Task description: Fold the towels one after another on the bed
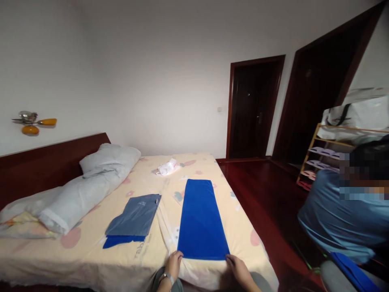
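Note:
A long blue towel (200, 221) lies flat on the bed, stretching away from me in a narrow strip. At its near left corner, my left hand (174, 261) pinches the edge between thumb and fingers. My right hand (238, 267) grips the near right corner in the same way. Left of the towel rests a grey folded cloth or bag (133, 215) with small pale lettering. More blue fabric (123, 241) sticks out from under its near edge.
The bed (100, 259) has a pale patterned sheet. A rolled grey quilt (91, 186) lies by the headboard (54, 148). A crumpled white-pink cloth (167, 166) is farther back. At right, a person in blue (343, 215) sits before a shoe rack (316, 140).

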{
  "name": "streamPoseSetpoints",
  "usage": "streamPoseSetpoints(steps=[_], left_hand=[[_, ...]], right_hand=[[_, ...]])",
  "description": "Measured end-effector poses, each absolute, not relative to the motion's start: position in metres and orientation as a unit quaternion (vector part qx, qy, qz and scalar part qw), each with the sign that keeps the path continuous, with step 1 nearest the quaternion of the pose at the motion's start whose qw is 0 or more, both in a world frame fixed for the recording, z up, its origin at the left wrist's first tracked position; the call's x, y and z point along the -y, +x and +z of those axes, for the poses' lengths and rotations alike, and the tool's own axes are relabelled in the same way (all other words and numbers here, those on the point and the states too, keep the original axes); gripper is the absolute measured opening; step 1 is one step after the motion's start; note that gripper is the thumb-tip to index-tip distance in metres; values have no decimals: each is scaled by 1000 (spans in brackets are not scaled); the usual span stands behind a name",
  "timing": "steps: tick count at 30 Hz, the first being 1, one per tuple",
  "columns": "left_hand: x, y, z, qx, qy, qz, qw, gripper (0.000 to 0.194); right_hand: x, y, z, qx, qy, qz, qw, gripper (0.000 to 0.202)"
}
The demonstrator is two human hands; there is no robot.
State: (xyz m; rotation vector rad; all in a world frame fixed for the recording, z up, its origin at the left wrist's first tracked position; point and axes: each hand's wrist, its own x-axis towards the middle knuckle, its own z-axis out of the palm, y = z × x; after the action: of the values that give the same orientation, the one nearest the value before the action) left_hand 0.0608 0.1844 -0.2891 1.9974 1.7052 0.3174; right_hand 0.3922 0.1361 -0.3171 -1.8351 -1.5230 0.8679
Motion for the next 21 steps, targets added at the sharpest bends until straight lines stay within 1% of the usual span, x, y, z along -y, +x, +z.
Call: streamPoseSetpoints(steps=[3, 6, 12, 16, 21], left_hand=[[-188, 62, -279, -622, 735, 103, 250, 31], [-194, 64, -262, -617, 740, 84, 253, 28], [-204, 72, -229, -604, 764, 86, 210, 30], [-203, 75, -230, -600, 771, 53, 207, 23], [-203, 79, -238, -580, 788, 31, 205, 28]], right_hand=[[-140, 398, -316, 590, -680, 331, 284, 32], [-145, 403, -310, 591, -682, 333, 276, 30], [-148, 408, -291, 592, -684, 310, 293, 33], [-144, 411, -279, 614, -681, 292, 272, 30], [-148, 420, -260, 635, -687, 271, 227, 26]])
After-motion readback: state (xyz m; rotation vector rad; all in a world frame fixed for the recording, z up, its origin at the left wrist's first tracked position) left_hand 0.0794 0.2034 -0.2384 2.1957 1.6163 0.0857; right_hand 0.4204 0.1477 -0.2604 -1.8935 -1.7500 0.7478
